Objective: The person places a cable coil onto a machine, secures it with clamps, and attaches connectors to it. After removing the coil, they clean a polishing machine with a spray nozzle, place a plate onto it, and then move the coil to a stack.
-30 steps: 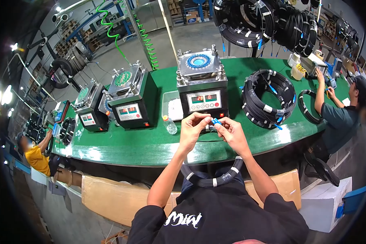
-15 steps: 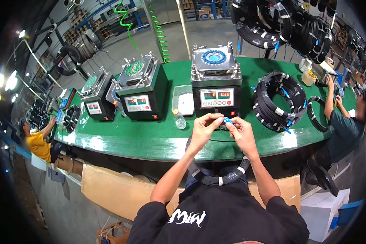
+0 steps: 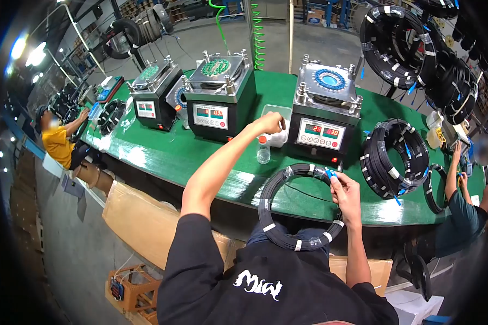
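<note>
My left hand (image 3: pixel 271 123) is over a clear plastic tub (image 3: pixel 279 140) that holds white pieces. Its fingers are bent downward and drawn together; what they grip, if anything, is hidden. In front of the tub stands a small clear bottle with an orange-red cap (image 3: pixel 263 151). My right hand (image 3: pixel 346 196) pinches a blue cable connector (image 3: pixel 329 173) between thumb and fingers. Just beside that hand, a coil of black cable (image 3: pixel 265 208) with white bands rests over my lap and against the table edge.
Three polishing machines (image 3: pixel 326 116) with digital displays stand along the green table (image 3: pixel 238 187). A larger stack of black cable coils (image 3: pixel 382 162) lies at right. More coils (image 3: pixel 398 46) hang behind. One co-worker (image 3: pixel 57 142) sits at far left, another (image 3: pixel 466 216) at right.
My left hand has left the blue connector and moved forward to the tub. My right hand still holds the connector, now more to the right. The view has turned left.
</note>
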`<state>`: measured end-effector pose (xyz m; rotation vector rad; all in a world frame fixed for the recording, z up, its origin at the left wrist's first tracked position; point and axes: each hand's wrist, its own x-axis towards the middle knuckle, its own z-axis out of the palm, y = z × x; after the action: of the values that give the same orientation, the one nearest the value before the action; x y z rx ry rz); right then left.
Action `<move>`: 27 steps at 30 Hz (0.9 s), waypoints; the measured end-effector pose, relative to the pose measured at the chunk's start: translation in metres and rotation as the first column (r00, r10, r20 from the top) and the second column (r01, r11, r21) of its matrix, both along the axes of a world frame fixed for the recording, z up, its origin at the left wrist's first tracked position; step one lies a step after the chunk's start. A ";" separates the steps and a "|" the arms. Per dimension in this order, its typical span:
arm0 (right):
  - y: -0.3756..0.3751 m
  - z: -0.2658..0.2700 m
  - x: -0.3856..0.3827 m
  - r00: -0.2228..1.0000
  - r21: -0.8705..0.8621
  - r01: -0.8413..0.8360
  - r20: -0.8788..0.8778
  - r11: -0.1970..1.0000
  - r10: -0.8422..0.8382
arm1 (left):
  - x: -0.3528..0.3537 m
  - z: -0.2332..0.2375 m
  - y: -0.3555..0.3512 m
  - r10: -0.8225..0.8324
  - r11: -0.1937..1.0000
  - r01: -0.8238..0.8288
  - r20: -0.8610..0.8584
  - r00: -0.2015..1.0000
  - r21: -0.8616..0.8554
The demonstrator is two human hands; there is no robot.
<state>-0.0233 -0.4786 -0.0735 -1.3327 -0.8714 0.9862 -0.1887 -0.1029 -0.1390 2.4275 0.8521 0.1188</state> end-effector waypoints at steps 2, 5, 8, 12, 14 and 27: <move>0.000 -0.002 0.001 1.000 0.025 0.016 -0.026 1.000 -0.015 | 0.011 0.007 -0.009 0.003 0.991 -0.033 -0.231 0.973 -0.126; -0.004 -0.003 0.005 0.999 0.024 0.027 -0.041 0.999 -0.026 | 0.016 -0.038 0.012 -0.047 0.998 0.053 -0.205 0.978 0.024; -0.009 -0.008 0.010 0.998 0.026 0.041 -0.045 0.999 -0.040 | 0.016 -0.048 0.023 -0.053 0.996 0.045 -0.114 0.992 -0.079; -0.009 -0.013 0.011 0.996 0.018 0.068 -0.058 0.998 -0.066 | 0.007 -0.029 0.016 -0.029 0.989 0.020 -0.060 0.998 -0.149; -0.006 -0.012 0.010 0.996 0.015 0.073 -0.048 0.997 -0.072 | 0.004 -0.026 0.023 -0.005 0.977 -0.013 -0.084 0.996 -0.215; -0.008 -0.026 0.014 0.995 0.041 0.087 -0.060 0.995 -0.085 | -0.023 -0.017 0.008 -0.052 0.997 0.063 0.226 0.973 -0.045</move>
<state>-0.0090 -0.4863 -0.0999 -1.2878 -0.7813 0.9294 -0.2112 -0.0945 -0.1562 2.3333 0.6741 0.3389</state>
